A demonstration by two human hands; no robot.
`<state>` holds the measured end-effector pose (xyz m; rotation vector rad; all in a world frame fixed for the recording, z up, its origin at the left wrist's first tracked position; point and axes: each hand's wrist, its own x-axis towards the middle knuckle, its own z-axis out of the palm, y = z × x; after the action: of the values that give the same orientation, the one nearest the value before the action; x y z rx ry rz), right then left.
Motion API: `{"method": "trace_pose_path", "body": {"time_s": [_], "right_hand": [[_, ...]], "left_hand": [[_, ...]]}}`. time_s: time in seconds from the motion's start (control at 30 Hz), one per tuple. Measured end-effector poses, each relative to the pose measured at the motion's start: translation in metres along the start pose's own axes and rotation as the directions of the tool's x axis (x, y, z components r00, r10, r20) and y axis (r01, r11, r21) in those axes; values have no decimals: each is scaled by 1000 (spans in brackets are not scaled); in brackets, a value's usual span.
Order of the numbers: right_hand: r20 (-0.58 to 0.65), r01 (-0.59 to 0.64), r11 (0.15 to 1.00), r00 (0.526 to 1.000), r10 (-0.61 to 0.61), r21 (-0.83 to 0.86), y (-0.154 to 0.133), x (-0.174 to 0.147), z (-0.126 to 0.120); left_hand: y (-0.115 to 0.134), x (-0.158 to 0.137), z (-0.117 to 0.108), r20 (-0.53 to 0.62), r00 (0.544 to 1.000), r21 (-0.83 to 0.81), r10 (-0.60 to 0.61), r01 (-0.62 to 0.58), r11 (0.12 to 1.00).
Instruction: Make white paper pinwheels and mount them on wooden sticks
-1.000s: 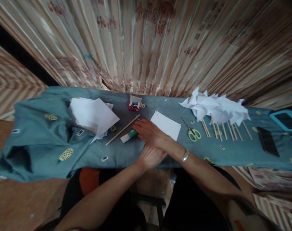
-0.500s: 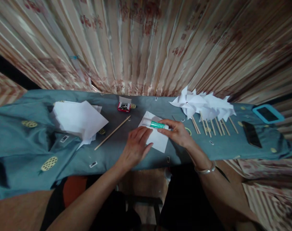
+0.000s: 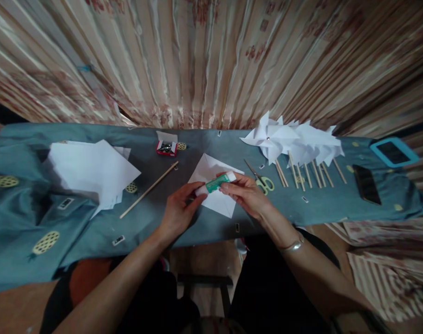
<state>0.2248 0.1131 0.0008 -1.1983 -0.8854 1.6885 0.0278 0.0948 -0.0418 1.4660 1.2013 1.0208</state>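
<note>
A glue stick (image 3: 214, 184) with a green label is held tilted between my two hands, over a white square of paper (image 3: 216, 162) that has crease lines. My left hand (image 3: 179, 206) pinches its pale cap end between thumb and fingers. Around the other end, my right hand (image 3: 248, 192) has its thumb and fingers closed. Beyond my right hand lie scissors (image 3: 263, 182) with light green handles. On my left side a wooden stick (image 3: 149, 190) rests slantwise on the cloth.
A stack of white paper (image 3: 89, 169) lies at the left. Behind the stick stands a small red box (image 3: 166, 147) of metal pins. Several white paper pinwheels (image 3: 291, 141) on sticks overlap at the right, near a dark phone (image 3: 367, 184) and a blue-framed device (image 3: 394, 152).
The glue stick has risen and tilted, its right end higher. My left hand has closed on its left end. The whole view has shifted, and the scissors show more fully.
</note>
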Motion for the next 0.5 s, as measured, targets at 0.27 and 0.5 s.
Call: {"method": "trace_pose_path", "body": {"time_s": [0.27,0.5], "right_hand": [[-82,-41,993,995,50,113,6,4,4],[-188,-32,965,979,83,261,-10,11,-17]], "left_hand": [[1,0,-2,-10,997,-59,-73,72,996],[2,4,-41,-46,987,413,153,-121,903]]}}
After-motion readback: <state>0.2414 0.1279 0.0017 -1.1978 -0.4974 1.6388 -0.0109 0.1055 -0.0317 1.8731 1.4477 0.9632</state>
